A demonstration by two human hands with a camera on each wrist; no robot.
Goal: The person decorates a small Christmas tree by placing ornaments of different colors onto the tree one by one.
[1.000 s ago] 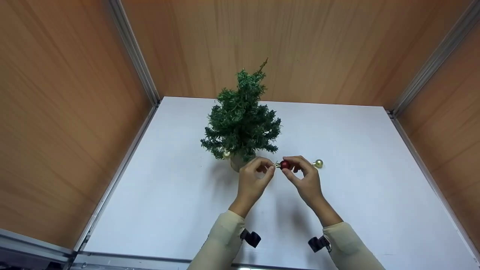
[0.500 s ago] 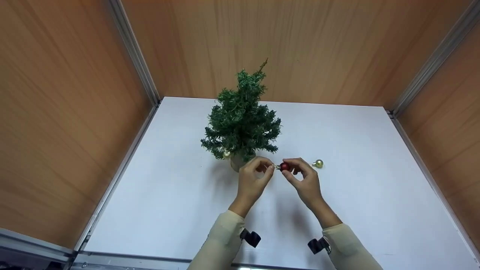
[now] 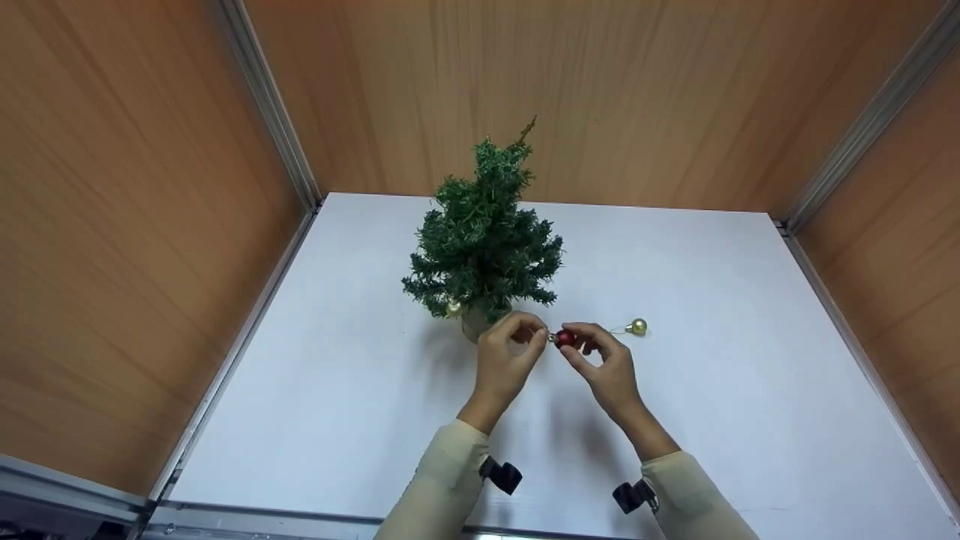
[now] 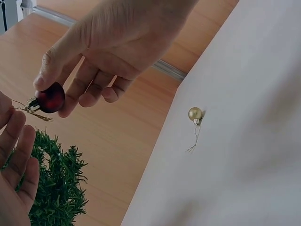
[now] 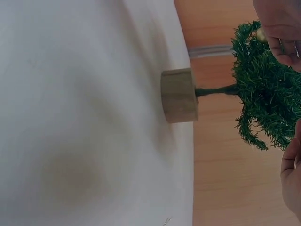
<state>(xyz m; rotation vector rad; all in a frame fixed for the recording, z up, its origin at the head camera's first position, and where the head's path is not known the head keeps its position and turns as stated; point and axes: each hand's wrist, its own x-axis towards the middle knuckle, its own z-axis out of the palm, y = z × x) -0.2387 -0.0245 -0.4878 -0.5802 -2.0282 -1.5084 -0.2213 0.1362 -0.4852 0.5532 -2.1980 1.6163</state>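
Between the two hands is a dark red Christmas bauble [image 3: 565, 339] with a gold cap and a gold thread loop [image 4: 40, 115]. My right hand [image 3: 611, 369] pinches the ball between thumb and fingers, its other fingers loosely bent. At the cap end, the fingertips of my left hand [image 3: 504, 364] pinch the thread; the exact grip is partly hidden. Both hands are above the table, just in front of a small artificial Christmas tree [image 3: 484, 240]. A gold bauble [image 3: 453, 308] hangs on its lower left branches.
A second gold bauble [image 3: 637, 327] lies on the white table [image 3: 720, 390] to the right of the right hand, its thread trailing toward that hand. The tree's round beige pot [image 5: 178, 96] stands on the table. Wooden panels [image 3: 600, 97] with metal edges enclose the back and sides.
My right hand and the red bauble have shifted slightly left and toward me, bringing the cap closer to the left fingertips. More of the loose gold bauble's thread shows. The left hand stays nearly still.
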